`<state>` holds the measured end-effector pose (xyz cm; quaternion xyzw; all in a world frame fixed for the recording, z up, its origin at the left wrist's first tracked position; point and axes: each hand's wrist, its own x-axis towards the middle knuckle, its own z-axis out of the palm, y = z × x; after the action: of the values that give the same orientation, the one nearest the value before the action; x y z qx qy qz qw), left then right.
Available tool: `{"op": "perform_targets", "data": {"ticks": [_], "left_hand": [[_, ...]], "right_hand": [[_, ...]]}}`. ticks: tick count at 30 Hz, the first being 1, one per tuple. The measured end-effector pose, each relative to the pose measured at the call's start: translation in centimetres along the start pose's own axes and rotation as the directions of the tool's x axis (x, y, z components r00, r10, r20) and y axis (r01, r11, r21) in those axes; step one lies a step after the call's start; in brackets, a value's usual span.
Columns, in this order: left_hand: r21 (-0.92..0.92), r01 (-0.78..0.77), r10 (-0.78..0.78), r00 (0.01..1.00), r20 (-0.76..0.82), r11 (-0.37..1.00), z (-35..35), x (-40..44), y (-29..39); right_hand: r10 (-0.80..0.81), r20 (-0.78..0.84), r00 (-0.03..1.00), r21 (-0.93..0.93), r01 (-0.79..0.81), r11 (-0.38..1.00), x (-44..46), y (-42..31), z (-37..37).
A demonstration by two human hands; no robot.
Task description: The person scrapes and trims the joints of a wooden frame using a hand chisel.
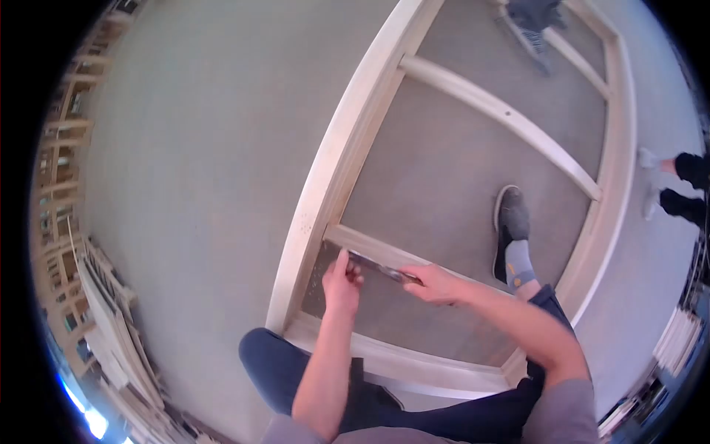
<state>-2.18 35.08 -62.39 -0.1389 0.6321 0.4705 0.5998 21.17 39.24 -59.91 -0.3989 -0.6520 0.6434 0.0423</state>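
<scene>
My right hand (435, 285) is closed around one end of a slim dark hand tool (381, 268), whose exact kind I cannot make out. The tool slants up and left to my left hand (343, 283). That hand's fingers are curled and its thumb points up by the tool's far end; whether it pinches the tool or something small is unclear. Both hands are beside a crossbar (392, 249) of a pale wooden frame (319, 196), near where the crossbar meets the long left rail. Small light specks show on the floor inside that corner.
A second crossbar (510, 115) spans the frame farther off. My shoe (512, 214) is on the floor inside the frame; another person's shoe (529, 37) is at the far end. Someone's legs (684, 189) are at the right. Wooden shelving (63, 177) and stacked boards (118, 333) line the left.
</scene>
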Motion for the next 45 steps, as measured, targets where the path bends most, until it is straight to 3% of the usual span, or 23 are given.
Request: {"op": "perform_targets", "data": {"ticks": [1,2,5,7,8,10,12,13,14,16,18,20,21,22,23,24,30,34,37,39,42,43,45], "left_hand": [[-0.026,-0.038,0.040,0.995,0.088,0.999,-0.5,-1.0,0.3],[-0.055,-0.068,0.076,0.984,0.162,0.996,-1.2,-2.2,0.6],[-0.097,-0.113,0.136,0.949,0.285,0.989,-0.2,-7.6,3.7],[-0.116,-0.102,0.137,0.925,0.356,0.988,0.9,-11.2,6.3],[-0.098,-0.140,0.167,0.906,0.390,0.985,1.6,-12.2,7.3],[-0.174,-0.175,0.232,0.888,0.398,0.969,3.8,-14.6,9.2],[-0.253,-0.211,0.299,0.869,0.394,0.944,4.7,-14.8,11.2],[-0.379,-0.186,0.344,0.846,0.408,0.907,4.5,-12.7,12.9],[-0.326,-0.309,0.399,0.880,0.259,0.893,5.5,-13.7,15.0],[0.115,-0.541,0.509,0.832,0.222,0.833,5.7,-10.6,17.0],[0.485,-0.677,0.641,0.718,0.270,0.554,7.1,-7.4,16.3],[0.689,-0.713,0.735,0.536,0.415,0.131,9.4,-4.0,15.0],[0.761,-0.646,0.730,0.492,0.474,-0.059,10.0,-2.4,14.4],[0.797,-0.551,0.707,0.459,0.538,-0.249,10.8,-0.8,13.7],[0.793,-0.431,0.666,0.442,0.602,-0.430,11.7,0.5,13.3],[0.803,-0.429,0.606,0.529,0.594,-0.413,12.8,1.1,13.5],[0.873,-0.316,0.558,0.676,0.482,-0.371,15.2,5.4,13.6],[0.879,-0.292,0.657,0.584,0.477,-0.378,15.9,5.4,12.5],[0.895,-0.262,0.675,0.589,0.444,-0.360,16.3,5.2,12.7],[0.907,-0.246,0.663,0.621,0.419,-0.342,16.1,5.2,12.6],[0.921,-0.242,0.624,0.680,0.385,-0.305,16.9,5.6,13.3],[0.904,-0.294,0.615,0.662,0.428,-0.312,17.6,6.1,13.6],[0.860,-0.389,0.588,0.628,0.510,-0.330,19.3,7.0,14.6]], "right_hand": [[0.248,0.195,0.949,0.090,-0.269,0.959,-1.7,-4.5,-2.9],[0.440,0.410,0.799,0.135,-0.531,0.837,-3.4,-8.9,-5.0],[0.372,0.465,0.803,0.162,-0.491,0.856,-7.6,-14.9,-7.0],[0.426,0.444,0.788,-0.010,-0.471,0.882,-10.0,-18.7,-8.3],[0.480,0.409,0.776,-0.006,-0.523,0.852,-11.2,-21.4,-9.3],[0.394,0.324,0.860,0.070,-0.437,0.897,-12.9,-21.0,-9.9],[0.411,0.277,0.869,0.075,-0.446,0.892,-14.4,-24.1,-11.8],[0.440,0.258,0.860,0.078,-0.473,0.878,-14.8,-25.0,-13.2],[0.467,0.241,0.851,0.079,-0.497,0.864,-14.9,-25.1,-14.4],[0.516,0.057,0.855,0.065,-0.519,0.852,-14.5,-23.3,-16.8],[0.486,-0.113,0.867,0.158,-0.467,0.870,-13.5,-19.6,-18.5],[0.376,-0.351,0.857,0.035,-0.390,0.920,-11.0,-14.4,-19.6],[0.299,-0.458,0.837,-0.036,-0.354,0.935,-9.1,-11.1,-20.0],[-0.023,-0.584,0.811,-0.353,-0.228,0.908,-6.6,-4.8,-20.9],[-0.023,-0.614,0.789,-0.351,-0.247,0.903,-4.4,-3.0,-21.7],[-0.028,-0.643,0.765,-0.354,-0.265,0.897,-1.9,-2.3,-22.3],[-0.031,-0.658,0.752,-0.396,-0.311,0.864,10.0,0.4,-25.9],[-0.084,-0.615,0.784,-0.474,-0.282,0.834,13.0,2.3,-25.3],[-0.130,-0.401,0.907,-0.522,-0.109,0.846,10.3,2.1,-24.5],[-0.204,-0.087,0.975,-0.481,0.138,0.866,7.0,0.1,-26.2],[-0.032,-0.304,0.952,-0.063,0.013,0.998,4.4,-0.4,-26.6],[0.135,-0.316,0.939,0.114,-0.104,0.988,4.4,-0.4,-27.6],[0.463,-0.247,0.851,0.460,-0.317,0.829,4.0,-0.2,-28.9]]}}
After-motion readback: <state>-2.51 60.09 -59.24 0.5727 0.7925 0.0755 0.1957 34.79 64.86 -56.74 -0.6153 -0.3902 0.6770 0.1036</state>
